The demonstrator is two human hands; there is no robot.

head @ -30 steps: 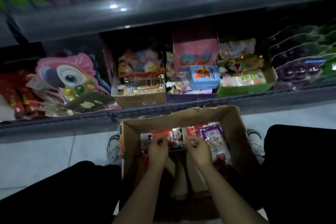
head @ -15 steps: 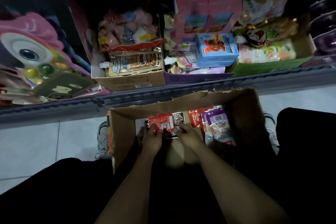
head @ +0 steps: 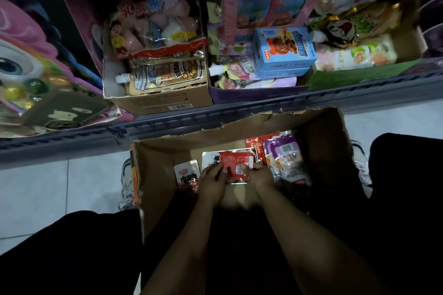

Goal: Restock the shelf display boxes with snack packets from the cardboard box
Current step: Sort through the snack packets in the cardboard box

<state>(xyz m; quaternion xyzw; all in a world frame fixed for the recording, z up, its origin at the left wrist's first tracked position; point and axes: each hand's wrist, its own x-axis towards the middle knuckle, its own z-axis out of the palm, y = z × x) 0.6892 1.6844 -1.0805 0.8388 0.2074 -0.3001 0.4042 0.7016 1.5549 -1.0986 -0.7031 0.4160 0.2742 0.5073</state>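
Observation:
An open cardboard box (head: 318,132) stands on the floor between my knees, below the shelf. Both hands are inside it. My left hand (head: 212,183) and my right hand (head: 260,176) grip a small stack of red-and-white snack packets (head: 236,161) from either side. Another red-and-white packet (head: 186,175) lies to the left of the stack, and purple packets (head: 286,158) lie to the right. On the shelf above stand a brown display box (head: 165,100) with pouches, a purple display box (head: 254,92) and a green display box (head: 364,74).
A grey shelf edge (head: 239,112) runs just above the cardboard box. A pink owl toy pack (head: 26,62) lies on the shelf at the left. A blue bear carton (head: 285,51) sits in the purple box. White floor tiles (head: 48,189) and my shoes flank the cardboard box.
The view has tipped down and moved closer to the shelf. My hands have closed in on the red packets and gathered them into a stack, uncovering another packet at the left.

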